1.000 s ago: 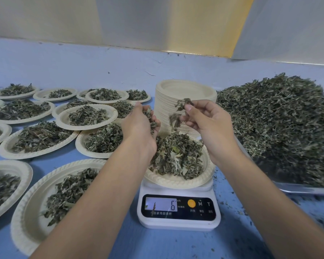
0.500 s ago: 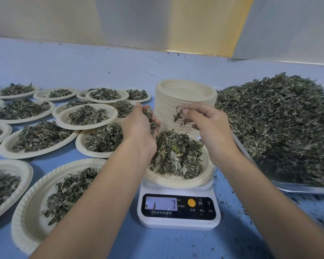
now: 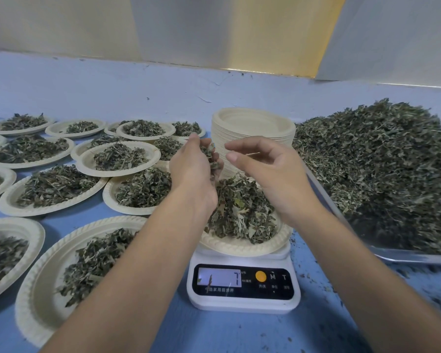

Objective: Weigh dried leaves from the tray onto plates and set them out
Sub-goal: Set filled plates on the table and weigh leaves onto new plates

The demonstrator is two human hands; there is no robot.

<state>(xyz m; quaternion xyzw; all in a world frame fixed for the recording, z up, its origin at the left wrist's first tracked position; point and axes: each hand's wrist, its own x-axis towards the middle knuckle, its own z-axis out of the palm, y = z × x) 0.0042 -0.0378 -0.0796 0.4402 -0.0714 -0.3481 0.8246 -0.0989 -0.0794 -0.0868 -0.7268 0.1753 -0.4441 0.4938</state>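
Observation:
A cream paper plate (image 3: 242, 247) heaped with dried leaves (image 3: 242, 212) sits on a white digital scale (image 3: 243, 286) whose display reads 7. My left hand (image 3: 191, 171) hovers over the plate's left side, cupped around a small clump of dried leaves (image 3: 210, 155). My right hand (image 3: 267, 169) hangs above the plate's right side with fingers spread and nothing in them. A metal tray (image 3: 413, 256) at the right carries a big mound of dried leaves (image 3: 382, 169).
A tall stack of bare paper plates (image 3: 252, 128) stands just behind the scale. Several filled plates (image 3: 117, 159) cover the blue table (image 3: 239, 332) to the left, some overlapping. Leaf crumbs lie near the tray. A wall runs along the back.
My right hand has let its pinch of leaves fall onto the plate and now spreads open. The scale reading went from 6 to 7. My left hand has barely moved.

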